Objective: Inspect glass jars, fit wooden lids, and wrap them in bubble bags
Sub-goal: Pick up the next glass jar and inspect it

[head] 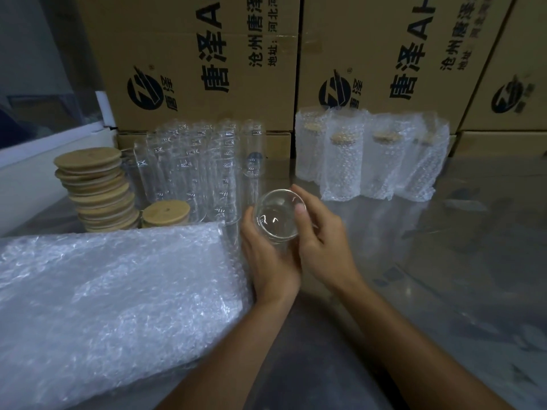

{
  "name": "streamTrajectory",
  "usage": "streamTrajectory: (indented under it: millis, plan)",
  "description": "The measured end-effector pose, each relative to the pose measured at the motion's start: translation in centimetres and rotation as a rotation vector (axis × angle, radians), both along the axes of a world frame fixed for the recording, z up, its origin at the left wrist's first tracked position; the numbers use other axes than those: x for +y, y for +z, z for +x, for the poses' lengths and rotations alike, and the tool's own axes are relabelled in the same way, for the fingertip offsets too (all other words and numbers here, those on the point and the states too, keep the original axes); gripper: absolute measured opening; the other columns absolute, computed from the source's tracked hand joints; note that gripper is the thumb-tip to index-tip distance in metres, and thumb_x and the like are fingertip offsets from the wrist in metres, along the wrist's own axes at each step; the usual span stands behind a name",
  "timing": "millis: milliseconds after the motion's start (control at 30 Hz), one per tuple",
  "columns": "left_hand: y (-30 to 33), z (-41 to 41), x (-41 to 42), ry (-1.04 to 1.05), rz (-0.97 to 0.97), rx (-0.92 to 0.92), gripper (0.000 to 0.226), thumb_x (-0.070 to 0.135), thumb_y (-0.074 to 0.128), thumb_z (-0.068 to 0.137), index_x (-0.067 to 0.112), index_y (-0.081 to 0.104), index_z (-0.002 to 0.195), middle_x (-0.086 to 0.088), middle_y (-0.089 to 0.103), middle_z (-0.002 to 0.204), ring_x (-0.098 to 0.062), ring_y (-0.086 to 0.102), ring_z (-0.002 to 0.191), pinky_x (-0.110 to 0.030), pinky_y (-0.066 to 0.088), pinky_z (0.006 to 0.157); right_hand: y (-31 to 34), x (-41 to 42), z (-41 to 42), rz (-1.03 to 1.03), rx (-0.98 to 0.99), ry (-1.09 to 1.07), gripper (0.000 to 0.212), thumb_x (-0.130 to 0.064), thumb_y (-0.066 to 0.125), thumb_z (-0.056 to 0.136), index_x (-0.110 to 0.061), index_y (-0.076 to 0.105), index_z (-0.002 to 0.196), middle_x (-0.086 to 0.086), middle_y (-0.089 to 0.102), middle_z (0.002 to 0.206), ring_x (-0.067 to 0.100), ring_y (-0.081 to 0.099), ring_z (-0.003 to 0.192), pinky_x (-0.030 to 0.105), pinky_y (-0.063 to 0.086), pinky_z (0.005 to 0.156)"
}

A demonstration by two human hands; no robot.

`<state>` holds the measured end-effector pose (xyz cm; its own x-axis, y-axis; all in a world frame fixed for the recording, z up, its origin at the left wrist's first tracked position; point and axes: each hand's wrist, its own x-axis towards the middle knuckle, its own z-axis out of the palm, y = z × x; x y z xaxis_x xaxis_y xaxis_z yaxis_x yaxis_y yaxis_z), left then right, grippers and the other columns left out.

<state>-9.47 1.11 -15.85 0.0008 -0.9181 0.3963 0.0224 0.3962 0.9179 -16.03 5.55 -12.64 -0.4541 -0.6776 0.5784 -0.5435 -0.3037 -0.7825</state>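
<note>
A clear glass jar (276, 216) is held between both hands above the middle of the metal table (429, 276), its open mouth turned up toward me. My left hand (268, 255) cups it from below and the left. My right hand (321, 235) wraps its right side, thumb on the rim. Several bare glass jars (195, 170) stand behind, left of centre. Wooden lids (94, 187) are stacked at the left, with a shorter stack (165, 213) beside them. A pile of flat bubble bags (112, 306) lies at the near left.
Several jars wrapped in bubble bags (373, 155), lids fitted, stand at the back right. Printed cardboard boxes (207, 54) form a wall along the far edge. A white box edge (44, 161) sits at the far left.
</note>
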Motion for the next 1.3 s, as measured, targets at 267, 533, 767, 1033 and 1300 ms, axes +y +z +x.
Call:
streamTrajectory:
  millis: [267, 533, 767, 1033, 1300]
  plan:
    - [-0.4, 0.3, 0.6, 0.021, -0.123, -0.140, 0.089, 0.005, 0.080, 0.075, 0.014, 0.030, 0.148, -0.007, 0.041, 0.147, -0.025, 0.039, 0.138, -0.046, 0.037, 0.112, 0.6, -0.5, -0.3, -0.081, -0.241, -0.037, 0.018, -0.026, 0.053, 0.106, -0.017, 0.065, 0.096, 0.002, 0.074, 0.097, 0.009, 0.070, 0.095, 0.019, 0.051, 0.082]
    - [-0.1, 0.6, 1.2, 0.025, -0.204, -0.343, 0.085, 0.009, 0.068, 0.084, 0.011, 0.021, 0.154, -0.007, 0.028, 0.157, -0.023, 0.023, 0.146, -0.036, 0.023, 0.120, 0.2, 0.1, -0.2, -0.013, -0.207, 0.038, 0.043, -0.037, 0.084, 0.080, -0.019, 0.062, 0.113, -0.008, 0.070, 0.110, 0.001, 0.065, 0.109, 0.016, 0.049, 0.090]
    - [-0.3, 0.4, 0.9, 0.049, -0.145, -0.272, 0.090, 0.015, 0.077, 0.080, 0.010, 0.023, 0.153, -0.010, 0.033, 0.154, -0.027, 0.026, 0.143, -0.041, 0.025, 0.118, 0.0, 0.3, -0.9, -0.017, -0.041, 0.014, 0.036, -0.018, 0.060, 0.102, -0.017, 0.060, 0.138, -0.012, 0.069, 0.120, -0.002, 0.064, 0.114, 0.025, 0.051, 0.098]
    - [-0.6, 0.3, 1.1, -0.004, -0.210, -0.280, 0.094, 0.023, 0.082, 0.077, 0.016, 0.027, 0.153, -0.006, 0.037, 0.150, -0.021, 0.028, 0.138, -0.035, 0.028, 0.114, 1.0, 0.6, -1.3, -0.131, -0.230, -0.036, 0.024, -0.023, 0.050, 0.107, -0.030, 0.072, 0.101, -0.010, 0.077, 0.095, 0.006, 0.072, 0.099, 0.021, 0.054, 0.086]
    - [0.0, 0.6, 1.5, -0.052, -0.149, -0.159, 0.092, 0.069, 0.052, 0.068, 0.030, 0.029, 0.148, 0.017, 0.032, 0.130, -0.008, 0.044, 0.128, -0.020, 0.039, 0.098, 0.6, 0.8, -0.9, 0.047, -0.134, 0.134, 0.055, -0.070, 0.038, 0.093, -0.050, 0.042, 0.144, -0.020, 0.054, 0.145, -0.004, 0.051, 0.131, 0.024, 0.042, 0.107]
